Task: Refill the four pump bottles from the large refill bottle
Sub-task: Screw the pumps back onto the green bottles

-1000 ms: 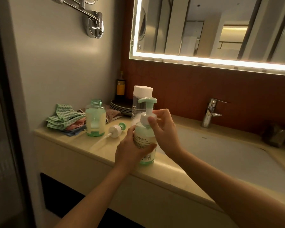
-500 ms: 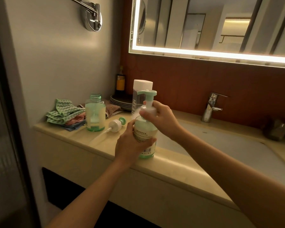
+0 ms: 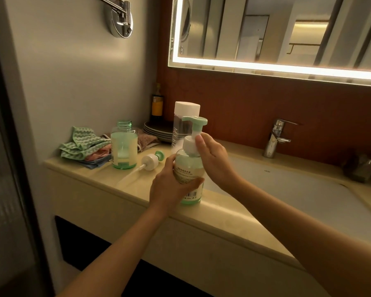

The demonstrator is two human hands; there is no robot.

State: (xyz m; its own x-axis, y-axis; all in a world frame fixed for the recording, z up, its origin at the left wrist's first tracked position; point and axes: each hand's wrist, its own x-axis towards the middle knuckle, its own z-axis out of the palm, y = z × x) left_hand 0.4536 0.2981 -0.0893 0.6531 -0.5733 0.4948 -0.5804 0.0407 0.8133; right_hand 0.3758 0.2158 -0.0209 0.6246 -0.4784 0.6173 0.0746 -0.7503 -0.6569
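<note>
Pump bottle (image 3: 187,168): upright at the desk (image 3: 99,179) front edge, long axis vertical, spout pointing left.
Left hand (image 3: 169,189): wraps the bottle's labelled body.
Right hand (image 3: 213,160): thumb and fingers grip its white pump collar.

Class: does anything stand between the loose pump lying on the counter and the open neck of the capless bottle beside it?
Nothing visible does. The loose pump lies just right of the capless bottle, with only bare counter between them, and the bottle's neck is uncovered.
</note>
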